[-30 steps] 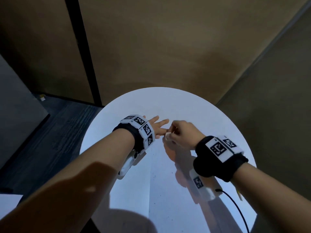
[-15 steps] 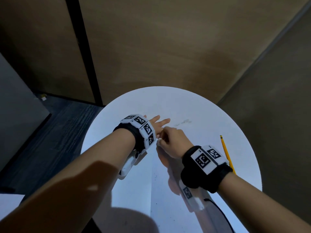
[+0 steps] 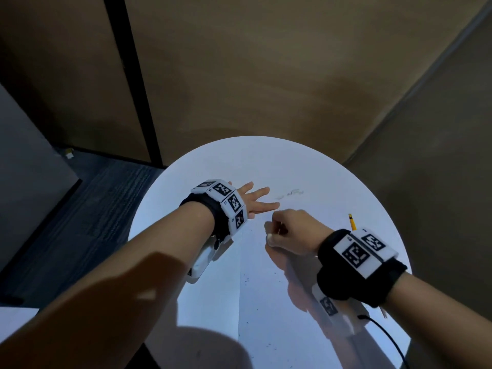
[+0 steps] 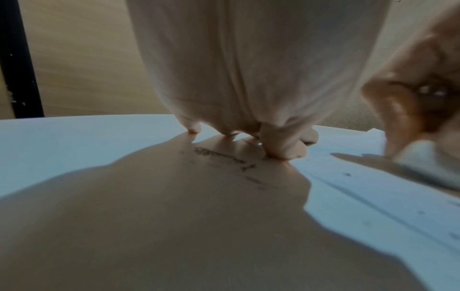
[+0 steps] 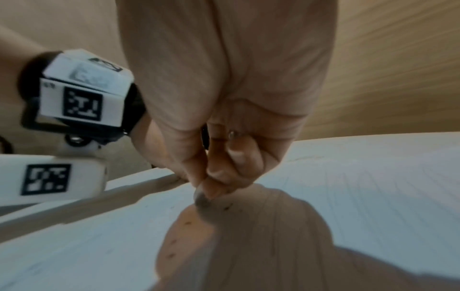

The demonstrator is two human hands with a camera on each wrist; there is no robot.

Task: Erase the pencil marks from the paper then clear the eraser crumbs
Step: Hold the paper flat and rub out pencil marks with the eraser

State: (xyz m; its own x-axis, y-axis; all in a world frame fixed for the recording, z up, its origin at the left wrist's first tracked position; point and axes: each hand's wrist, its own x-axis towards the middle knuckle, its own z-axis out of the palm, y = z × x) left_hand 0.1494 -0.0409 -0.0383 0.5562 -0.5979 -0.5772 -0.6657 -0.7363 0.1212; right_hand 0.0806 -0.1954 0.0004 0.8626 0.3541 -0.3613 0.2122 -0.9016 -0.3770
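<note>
Fingers (image 5: pixel 211 177) of our right hand (image 3: pixel 292 231) are curled tight round a small eraser (image 5: pixel 202 198), its grey, worn tip pressed to the paper (image 3: pixel 266 302). Our left hand (image 3: pixel 255 202) lies flat with its fingers straight, holding nothing and pinning the sheet just beyond the eraser. The paper rests on the round white counter (image 3: pixel 239 161), its left edge running down between our forearms. Faint pencil marks (image 3: pixel 291 193) remain ahead of the left fingertips, and the left wrist view shows a darker smear (image 4: pixel 224 157) under that hand. Dark crumbs (image 3: pixel 246 280) are scattered over the near part of the sheet. We judge the erasing step unfinished: next we should carry the eraser to the remaining marks, rub with the sheet held firm, and only then brush the crumbs away. A yellow pencil (image 3: pixel 352 221) lies on the counter beside our right wrist.
</note>
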